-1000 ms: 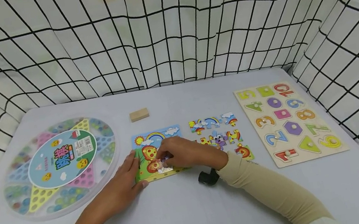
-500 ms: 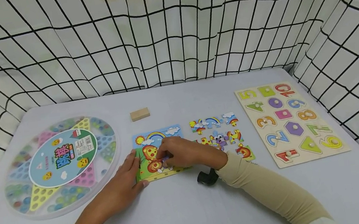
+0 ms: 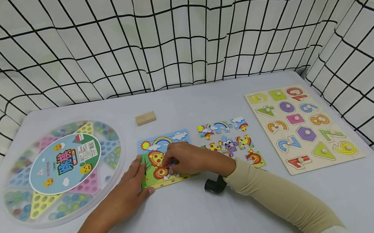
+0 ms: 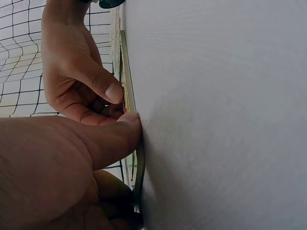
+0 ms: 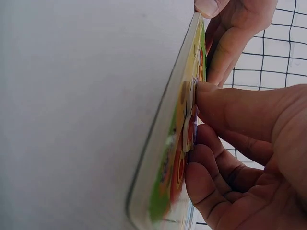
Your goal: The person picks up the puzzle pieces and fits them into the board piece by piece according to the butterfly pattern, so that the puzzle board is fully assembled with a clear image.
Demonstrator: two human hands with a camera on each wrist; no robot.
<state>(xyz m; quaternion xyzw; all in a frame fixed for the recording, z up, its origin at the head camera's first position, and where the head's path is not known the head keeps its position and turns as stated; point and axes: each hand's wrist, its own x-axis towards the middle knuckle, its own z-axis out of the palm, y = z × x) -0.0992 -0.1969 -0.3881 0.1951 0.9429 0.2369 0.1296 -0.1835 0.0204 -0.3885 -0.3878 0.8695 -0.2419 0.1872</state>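
A jigsaw puzzle board (image 3: 151, 179) with a bright cartoon picture lies on the table, a little left of the middle. My left hand (image 3: 127, 191) holds its near-left corner, with the fingers along the left edge and the thumb at the near edge. Over the picture, my right hand (image 3: 187, 158) pinches a puzzle piece (image 5: 187, 136) between thumb and fingers. In the right wrist view that piece stands slightly proud of the board; in the head view the fingers mostly cover it. Loose puzzle pieces (image 3: 228, 146) lie in rows just right of the board, partly behind the right wrist.
A round Chinese checkers set (image 3: 65, 164) with marbles lies at the left. Behind the board is a small wooden block (image 3: 145, 118). A wooden number-and-shape board (image 3: 303, 128) lies at the right. Black netting (image 3: 177, 41) surrounds the white table (image 3: 194, 222).
The right fingers have shifted only slightly over the puzzle piece, which looks flatter in the picture than a second ago. The left hand stays on the board's corner.
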